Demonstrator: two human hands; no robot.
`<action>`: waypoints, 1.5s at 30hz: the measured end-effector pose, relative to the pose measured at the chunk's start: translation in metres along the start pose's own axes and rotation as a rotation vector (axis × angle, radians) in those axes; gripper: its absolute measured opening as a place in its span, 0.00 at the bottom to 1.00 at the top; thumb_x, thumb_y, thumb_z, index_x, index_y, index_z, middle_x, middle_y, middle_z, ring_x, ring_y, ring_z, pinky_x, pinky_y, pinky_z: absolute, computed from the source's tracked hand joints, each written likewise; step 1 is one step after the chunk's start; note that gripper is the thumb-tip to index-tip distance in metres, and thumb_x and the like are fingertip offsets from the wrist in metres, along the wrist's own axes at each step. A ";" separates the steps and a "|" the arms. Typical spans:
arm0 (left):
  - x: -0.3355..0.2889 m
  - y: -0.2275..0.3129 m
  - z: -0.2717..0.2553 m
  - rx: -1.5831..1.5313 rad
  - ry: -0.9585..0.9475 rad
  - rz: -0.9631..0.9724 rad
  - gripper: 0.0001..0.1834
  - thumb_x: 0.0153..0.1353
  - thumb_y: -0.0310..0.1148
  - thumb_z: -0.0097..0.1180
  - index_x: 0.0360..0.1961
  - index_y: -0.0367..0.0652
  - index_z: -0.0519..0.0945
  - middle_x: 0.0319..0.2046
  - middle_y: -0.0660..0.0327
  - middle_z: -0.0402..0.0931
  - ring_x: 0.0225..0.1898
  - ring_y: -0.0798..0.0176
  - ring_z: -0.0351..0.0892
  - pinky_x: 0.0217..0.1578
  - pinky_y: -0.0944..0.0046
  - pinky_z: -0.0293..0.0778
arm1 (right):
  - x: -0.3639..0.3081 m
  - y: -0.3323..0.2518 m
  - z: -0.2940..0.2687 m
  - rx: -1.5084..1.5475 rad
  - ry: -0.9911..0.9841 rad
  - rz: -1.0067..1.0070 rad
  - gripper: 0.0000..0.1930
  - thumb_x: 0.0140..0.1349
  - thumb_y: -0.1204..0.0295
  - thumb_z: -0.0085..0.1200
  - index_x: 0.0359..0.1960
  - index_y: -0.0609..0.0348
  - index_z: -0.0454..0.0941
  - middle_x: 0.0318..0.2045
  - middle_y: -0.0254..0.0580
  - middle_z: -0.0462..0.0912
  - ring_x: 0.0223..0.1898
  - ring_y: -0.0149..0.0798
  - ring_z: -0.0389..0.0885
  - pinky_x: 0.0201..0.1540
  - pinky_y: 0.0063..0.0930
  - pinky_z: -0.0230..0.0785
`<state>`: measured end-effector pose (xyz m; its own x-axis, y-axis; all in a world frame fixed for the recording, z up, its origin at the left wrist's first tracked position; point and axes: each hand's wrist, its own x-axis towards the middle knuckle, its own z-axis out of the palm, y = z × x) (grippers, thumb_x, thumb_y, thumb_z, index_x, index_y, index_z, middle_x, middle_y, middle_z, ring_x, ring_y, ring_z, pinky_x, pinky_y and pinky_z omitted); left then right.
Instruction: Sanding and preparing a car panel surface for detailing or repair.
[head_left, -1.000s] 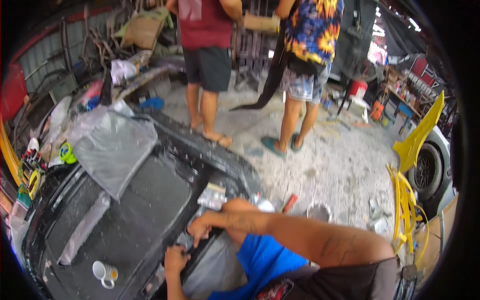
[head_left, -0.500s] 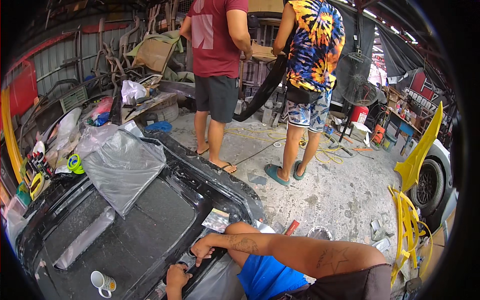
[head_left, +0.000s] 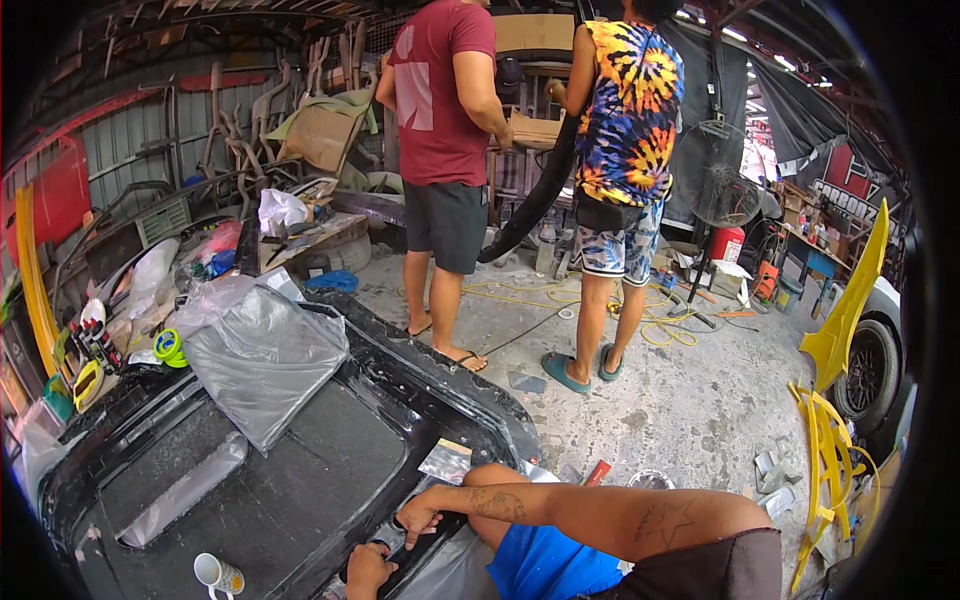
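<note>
Low in the view, my two hands work close together on the rim of a large black panel point(head_left: 300, 480). My right hand point(head_left: 418, 515) reaches across from the right, index finger pointing down against the rim and the other fingers curled. Just nearer and to the left, my left hand point(head_left: 370, 572) has its fingers bent round something small and greyish at the rim, mostly hidden. Beyond my right hand, a small printed sheet point(head_left: 446, 460) lies on the rim. A white mug point(head_left: 218, 574) stands on the panel left of my hands.
Clear plastic wrap point(head_left: 265, 355) covers a flat piece on the panel's far side. Green tape rolls point(head_left: 170, 348) sit at the left. Two people point(head_left: 440, 130) stand ahead on the concrete floor point(head_left: 640, 420), near a yellow hose point(head_left: 665, 330). Yellow body parts point(head_left: 825, 480) stand at right.
The view has tilted and shifted, so the scene sits lower and farther right. My hands stay at about the same spot on the rim, with only slight finger movement.
</note>
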<state>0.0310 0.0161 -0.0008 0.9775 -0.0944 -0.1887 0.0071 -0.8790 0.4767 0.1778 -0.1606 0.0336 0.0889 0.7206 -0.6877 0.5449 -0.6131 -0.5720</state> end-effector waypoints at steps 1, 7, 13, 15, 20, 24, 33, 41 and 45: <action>0.000 0.000 -0.001 0.007 -0.010 -0.006 0.20 0.41 0.36 0.75 0.39 0.44 0.88 0.36 0.52 0.86 0.43 0.49 0.85 0.48 0.56 0.78 | 0.001 0.000 0.000 -0.005 0.001 -0.001 0.31 0.60 0.45 0.59 0.13 0.62 0.78 0.10 0.37 0.73 0.10 0.34 0.70 0.15 0.32 0.65; -0.002 0.000 -0.003 -0.014 0.020 0.040 0.22 0.40 0.37 0.76 0.39 0.43 0.88 0.35 0.48 0.85 0.41 0.47 0.85 0.46 0.55 0.78 | -0.001 -0.003 -0.001 -0.016 0.016 0.019 0.31 0.60 0.44 0.59 0.13 0.62 0.78 0.10 0.36 0.73 0.11 0.34 0.70 0.15 0.32 0.64; -0.002 0.005 -0.007 -0.002 -0.004 0.009 0.21 0.41 0.36 0.76 0.39 0.43 0.88 0.37 0.49 0.85 0.42 0.47 0.85 0.48 0.55 0.78 | -0.002 -0.002 -0.002 -0.022 0.006 0.024 0.31 0.60 0.44 0.58 0.14 0.62 0.78 0.10 0.38 0.74 0.12 0.35 0.72 0.16 0.33 0.64; -0.002 0.002 -0.005 0.001 -0.011 0.000 0.21 0.42 0.36 0.75 0.40 0.43 0.88 0.37 0.49 0.85 0.43 0.47 0.84 0.49 0.55 0.77 | -0.003 -0.004 -0.003 -0.037 0.005 0.034 0.31 0.60 0.44 0.58 0.14 0.61 0.78 0.10 0.38 0.74 0.12 0.36 0.73 0.16 0.33 0.65; 0.001 -0.002 -0.001 -0.002 -0.016 -0.004 0.21 0.42 0.36 0.75 0.40 0.44 0.88 0.37 0.49 0.85 0.43 0.47 0.84 0.49 0.54 0.77 | -0.003 -0.006 -0.004 -0.049 -0.002 0.057 0.31 0.60 0.43 0.59 0.14 0.62 0.78 0.11 0.38 0.75 0.12 0.36 0.73 0.16 0.33 0.65; 0.000 -0.001 -0.003 -0.008 -0.002 0.011 0.21 0.42 0.36 0.75 0.40 0.44 0.88 0.38 0.50 0.85 0.44 0.47 0.84 0.50 0.55 0.77 | -0.002 -0.003 -0.003 -0.035 0.004 0.046 0.32 0.60 0.43 0.59 0.14 0.62 0.78 0.11 0.38 0.75 0.12 0.37 0.73 0.16 0.33 0.66; 0.002 -0.005 -0.002 -0.040 -0.046 0.000 0.20 0.42 0.36 0.74 0.40 0.43 0.88 0.40 0.53 0.86 0.45 0.48 0.84 0.51 0.56 0.77 | -0.004 -0.008 -0.004 -0.067 -0.005 0.034 0.33 0.61 0.43 0.57 0.12 0.64 0.78 0.09 0.39 0.73 0.11 0.37 0.73 0.16 0.32 0.66; 0.003 -0.007 0.004 0.009 0.071 0.090 0.21 0.39 0.36 0.76 0.37 0.42 0.88 0.31 0.50 0.85 0.38 0.49 0.86 0.44 0.56 0.79 | -0.004 -0.007 -0.003 -0.053 0.006 0.041 0.33 0.61 0.43 0.57 0.12 0.63 0.78 0.09 0.39 0.73 0.11 0.36 0.73 0.16 0.32 0.67; 0.001 -0.005 0.002 0.031 0.078 0.106 0.21 0.39 0.36 0.76 0.38 0.42 0.88 0.33 0.50 0.85 0.40 0.48 0.85 0.46 0.55 0.78 | -0.004 -0.006 -0.003 -0.053 0.013 0.050 0.31 0.60 0.44 0.58 0.13 0.61 0.77 0.11 0.38 0.75 0.12 0.36 0.73 0.17 0.33 0.66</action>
<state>0.0312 0.0191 -0.0048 0.9858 -0.1519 -0.0709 -0.1023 -0.8802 0.4634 0.1766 -0.1588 0.0415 0.1277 0.6936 -0.7090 0.5828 -0.6309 -0.5122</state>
